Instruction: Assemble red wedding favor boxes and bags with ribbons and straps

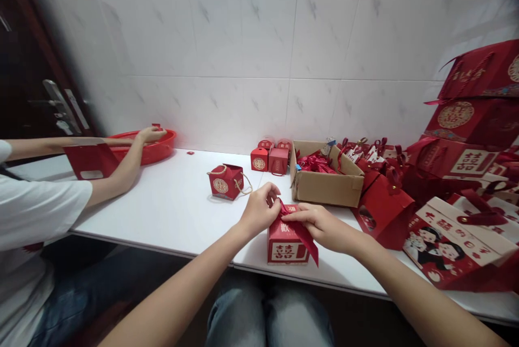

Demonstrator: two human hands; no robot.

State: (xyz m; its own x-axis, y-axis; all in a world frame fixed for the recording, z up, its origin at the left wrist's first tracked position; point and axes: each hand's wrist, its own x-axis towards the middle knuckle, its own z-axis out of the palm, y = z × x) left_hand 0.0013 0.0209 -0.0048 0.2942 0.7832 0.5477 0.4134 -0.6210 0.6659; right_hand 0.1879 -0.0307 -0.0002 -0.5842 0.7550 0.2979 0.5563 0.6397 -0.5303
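Observation:
A small red gift box [287, 252] with a cream panel of characters stands upright at the table's front edge, before my knees. Dark red ribbon [305, 236] lies across its top, one tail hanging down the right side. My left hand [261, 206] pinches the ribbon at the top left of the box. From the right, my right hand [320, 224] reaches over the top, its fingers closed on the ribbon. The spot where the ribbon meets the box top is partly hidden by my fingers.
A cardboard box [327, 187] of red ribbons stands behind. Finished-looking red boxes [462, 120] are stacked at right. A red box with rope handles [226, 182] sits left of centre. At far left, a co-worker's hands reach to a red basin [162, 148].

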